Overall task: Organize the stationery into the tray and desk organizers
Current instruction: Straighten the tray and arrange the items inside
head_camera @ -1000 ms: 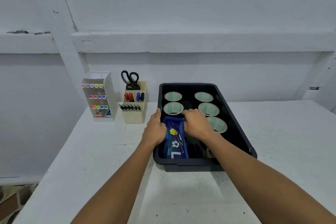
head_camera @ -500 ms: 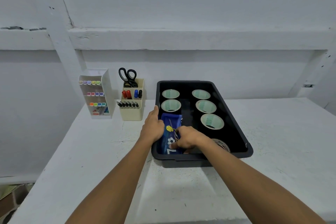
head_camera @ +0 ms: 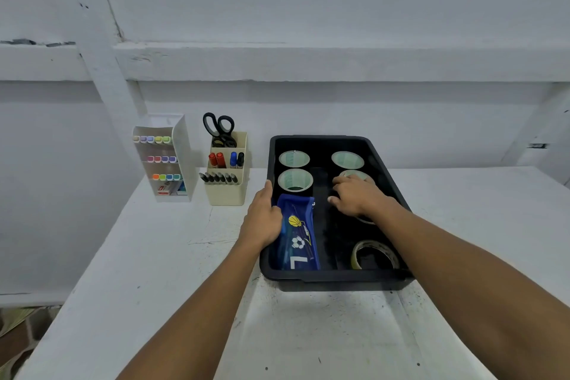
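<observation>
On the white table [head_camera: 154,256], the black tray [head_camera: 339,282] holds the blue pencil case [head_camera: 297,234] front-left, beside tape rolls [head_camera: 294,179]. The left hand [head_camera: 262,219] grips the tray's wall. The right hand [head_camera: 357,197] covers a roll, grip unclear; a careless nudge could knock neighbouring rolls askew.

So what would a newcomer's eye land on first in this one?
The black tray in the middle of the white table, with both hands in it. The left hand is against a blue pencil case on the tray's left side, and the right hand is over the tape rolls on its right. Left of the tray stand a beige organizer with black scissors and a white rack of coloured markers.
</observation>
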Motion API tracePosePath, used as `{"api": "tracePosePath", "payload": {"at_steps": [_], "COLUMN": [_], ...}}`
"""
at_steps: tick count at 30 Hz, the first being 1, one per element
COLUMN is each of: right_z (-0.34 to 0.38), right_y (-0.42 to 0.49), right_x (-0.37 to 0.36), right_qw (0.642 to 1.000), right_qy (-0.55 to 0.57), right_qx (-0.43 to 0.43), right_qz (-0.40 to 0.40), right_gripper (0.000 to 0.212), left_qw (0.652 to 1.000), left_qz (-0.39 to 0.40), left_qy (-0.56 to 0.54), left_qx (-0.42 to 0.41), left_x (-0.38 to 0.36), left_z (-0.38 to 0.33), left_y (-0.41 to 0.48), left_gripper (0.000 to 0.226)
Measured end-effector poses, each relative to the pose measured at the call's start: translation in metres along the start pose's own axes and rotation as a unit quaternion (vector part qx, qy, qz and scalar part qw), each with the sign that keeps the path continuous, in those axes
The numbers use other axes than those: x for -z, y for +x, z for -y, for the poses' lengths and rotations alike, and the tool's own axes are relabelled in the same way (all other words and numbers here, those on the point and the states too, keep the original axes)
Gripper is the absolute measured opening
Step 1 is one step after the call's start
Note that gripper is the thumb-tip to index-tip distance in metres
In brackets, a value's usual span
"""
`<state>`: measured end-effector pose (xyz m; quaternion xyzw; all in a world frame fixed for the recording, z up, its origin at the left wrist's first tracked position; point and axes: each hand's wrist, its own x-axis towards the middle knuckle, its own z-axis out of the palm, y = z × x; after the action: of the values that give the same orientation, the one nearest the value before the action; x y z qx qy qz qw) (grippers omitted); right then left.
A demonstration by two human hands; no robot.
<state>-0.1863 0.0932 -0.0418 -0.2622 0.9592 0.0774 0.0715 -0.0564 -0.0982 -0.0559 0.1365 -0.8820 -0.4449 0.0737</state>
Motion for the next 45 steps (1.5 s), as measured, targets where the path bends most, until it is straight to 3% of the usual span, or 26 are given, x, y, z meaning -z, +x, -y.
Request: {"api": "tracePosePath", "payload": {"at_steps": [7, 11, 16, 19, 25, 27, 31, 35, 37, 40, 45], "right_z": [0.004, 0.015, 0.03, 0.022, -0.027, -0.029, -0.019, -0.002, 0.003, 0.002, 0.012], "right_y": [0.016, 0.038, 0.065, 0.071, 0.06, 0.053, 0.017, -0.053, -0.076, -0.091, -0.103], "right_x": [0.009, 0.02, 0.024, 0.026, 0.012, 0.01, 0.013, 0.011, 0.003, -0.006, -0.002], "right_qw": [0.997, 0.995, 0.99, 0.989, 0.992, 0.992, 0.981, 0.965, 0.964, 0.97, 0.972], "right_qy": [0.004, 0.089, 0.143, 0.145, 0.119, 0.123, 0.103, -0.004, -0.063, -0.066, -0.057], "right_qx": [-0.007, 0.003, 0.001, 0.026, -0.046, -0.008, 0.153, 0.255, 0.259, 0.231, 0.228], "right_qz": [-0.078, -0.046, -0.004, 0.016, 0.011, 0.006, -0.067, -0.066, -0.012, 0.043, -0.015], "right_gripper": [0.041, 0.06, 0.068, 0.066, 0.058, 0.059, 0.062, 0.024, 0.014, 0.013, 0.02], "left_qw": [1.0, 1.0, 1.0, 0.999, 0.999, 0.999, 1.0, 1.0, 1.0, 1.0, 0.999], "left_qz": [-0.003, -0.004, -0.003, -0.001, -0.001, -0.003, -0.005, -0.003, -0.002, 0.002, 0.016], "left_qy": [-0.013, -0.017, -0.021, -0.028, -0.031, -0.03, -0.016, -0.006, 0.003, 0.009, -0.015], "left_qx": [-0.005, -0.013, -0.018, -0.021, -0.02, -0.021, -0.015, -0.005, 0.002, 0.01, 0.023], "left_x": [-0.002, -0.004, -0.005, -0.006, -0.006, -0.005, -0.003, -0.002, -0.001, 0.002, 0.009], "left_z": [0.004, 0.007, 0.009, 0.01, 0.009, 0.008, 0.007, 0.003, 0.0, -0.005, -0.014], "left_y": [0.004, 0.006, 0.007, 0.007, 0.007, 0.006, 0.007, 0.004, 0.002, -0.004, -0.011], "left_gripper": [0.061, 0.061, 0.062, 0.062, 0.062, 0.062, 0.061, 0.062, 0.062, 0.063, 0.068]}}
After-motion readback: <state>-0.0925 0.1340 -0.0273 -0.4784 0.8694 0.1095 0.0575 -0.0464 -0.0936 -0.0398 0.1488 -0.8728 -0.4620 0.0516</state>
